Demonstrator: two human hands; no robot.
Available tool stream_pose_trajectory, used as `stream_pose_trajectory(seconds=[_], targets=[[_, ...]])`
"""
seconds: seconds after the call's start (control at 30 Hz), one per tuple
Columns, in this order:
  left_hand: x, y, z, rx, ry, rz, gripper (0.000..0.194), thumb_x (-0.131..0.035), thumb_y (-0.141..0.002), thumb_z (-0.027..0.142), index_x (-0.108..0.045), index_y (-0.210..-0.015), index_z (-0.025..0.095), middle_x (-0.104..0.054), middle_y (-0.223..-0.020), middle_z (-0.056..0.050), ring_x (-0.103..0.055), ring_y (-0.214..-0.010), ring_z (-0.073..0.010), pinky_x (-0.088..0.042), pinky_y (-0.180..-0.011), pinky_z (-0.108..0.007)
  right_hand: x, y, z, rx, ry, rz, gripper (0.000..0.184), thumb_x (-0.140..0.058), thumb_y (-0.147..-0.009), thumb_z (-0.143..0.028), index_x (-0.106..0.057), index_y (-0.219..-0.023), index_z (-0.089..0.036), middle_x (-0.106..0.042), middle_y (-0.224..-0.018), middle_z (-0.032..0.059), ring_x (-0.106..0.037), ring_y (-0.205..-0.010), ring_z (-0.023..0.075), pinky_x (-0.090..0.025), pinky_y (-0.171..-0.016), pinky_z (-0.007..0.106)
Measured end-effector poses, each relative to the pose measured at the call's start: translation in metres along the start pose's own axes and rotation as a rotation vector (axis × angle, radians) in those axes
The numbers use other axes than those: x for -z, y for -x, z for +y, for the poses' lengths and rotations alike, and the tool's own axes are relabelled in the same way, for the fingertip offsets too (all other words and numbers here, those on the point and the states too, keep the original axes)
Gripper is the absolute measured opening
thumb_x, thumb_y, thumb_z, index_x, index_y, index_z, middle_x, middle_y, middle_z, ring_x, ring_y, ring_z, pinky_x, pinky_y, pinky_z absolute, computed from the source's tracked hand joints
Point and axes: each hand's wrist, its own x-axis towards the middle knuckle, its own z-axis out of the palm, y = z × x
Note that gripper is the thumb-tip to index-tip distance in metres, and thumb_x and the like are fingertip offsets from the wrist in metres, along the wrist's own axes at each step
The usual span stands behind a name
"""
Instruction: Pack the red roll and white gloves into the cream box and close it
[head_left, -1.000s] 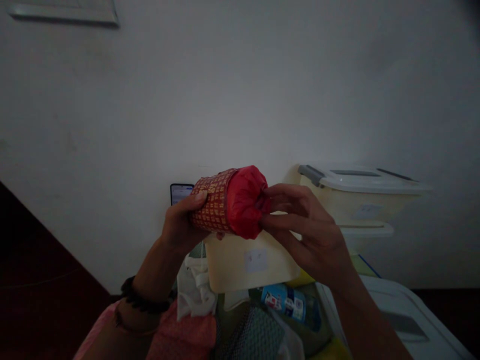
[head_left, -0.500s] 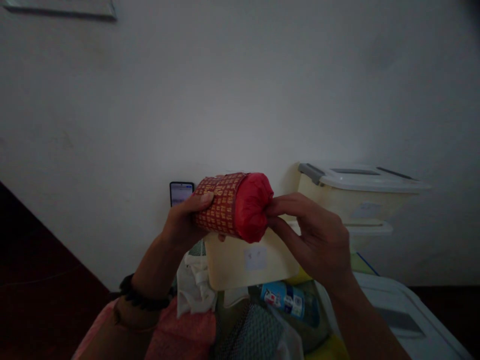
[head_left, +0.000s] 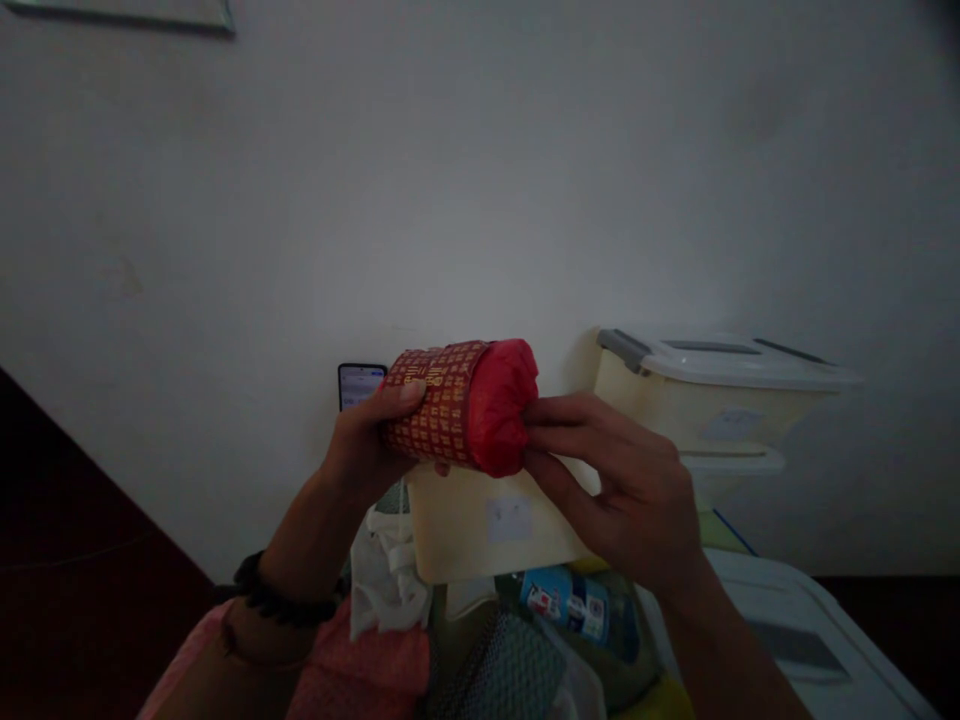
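Note:
A roughly cylindrical package point(head_left: 442, 410) in red wrapping lies sideways in the air, with a dark red band of gold characters around its middle. My left hand point(head_left: 369, 440) grips its left part, thumb on the band and a fingertip showing underneath. At the right end the red wrapping point(head_left: 499, 405) bulges and gathers inward. There my right hand point(head_left: 630, 485) has its fingertips and thumb closed on the gathered middle; the tips are partly hidden in the folds. What the package contains is covered.
Behind my hands stand a cream bin point(head_left: 457, 535) and a lidded box point(head_left: 675, 400) at right. A phone point(head_left: 361, 382) leans against the wall point(head_left: 465, 200). Below lie a blue-labelled bottle point(head_left: 566, 600), white cloth point(head_left: 386, 590) and green mesh fabric point(head_left: 517, 660). A white lid point(head_left: 795, 620) is lower right.
The package and my right hand have shifted slightly left. The right fingers have moved at the gathered end, with more of them now against the folds. My left hand keeps its hold.

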Motion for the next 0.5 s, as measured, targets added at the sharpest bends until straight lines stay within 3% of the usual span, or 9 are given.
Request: stream_pose_trajectory(seconds=[0.17, 0.37, 0.5], targets=[[-0.001, 0.0002, 0.0004, -0.009, 0.019, -0.047, 0.04, -0.066, -0.068, 0.027, -0.061, -0.104, 0.013, -0.07, -0.074, -0.003, -0.061, -0.046, -0.0147, -0.051, -0.037, -0.023, -0.001, 0.0038, 0.0022, -0.073, -0.034, 0.011, 0.032, -0.068, -0.079, -0.015, -0.06, -0.109, -0.021, -0.069, -0.095, 0.0039, -0.065, -0.086, 0.0146, -0.054, -0.077, 0.029], [-0.0021, 0.0006, 0.0011, -0.002, -0.012, -0.051, 0.025, -0.065, -0.069, 0.029, -0.064, -0.088, 0.012, -0.066, -0.061, -0.002, -0.06, -0.044, -0.0144, -0.05, -0.036, -0.021, -0.0042, 0.0012, 0.0039, -0.023, -0.037, 0.006, 0.016, -0.065, -0.081, -0.014, -0.064, -0.097, -0.019, -0.07, -0.095, 0.0055, -0.064, -0.09, 0.0148, -0.053, -0.078, 0.029], [-0.0014, 0.0012, 0.0012, 0.015, -0.017, -0.021, 0.024, -0.066, -0.068, 0.028, -0.064, -0.085, 0.011, -0.066, -0.062, -0.003, -0.06, -0.044, -0.0146, -0.051, -0.037, -0.022, -0.0036, 0.0009, 0.0016, -0.04, -0.054, -0.003, 0.025, -0.073, -0.076, -0.03, -0.064, -0.096, -0.019, -0.07, -0.094, 0.0053, -0.064, -0.088, 0.0167, -0.053, -0.077, 0.031]])
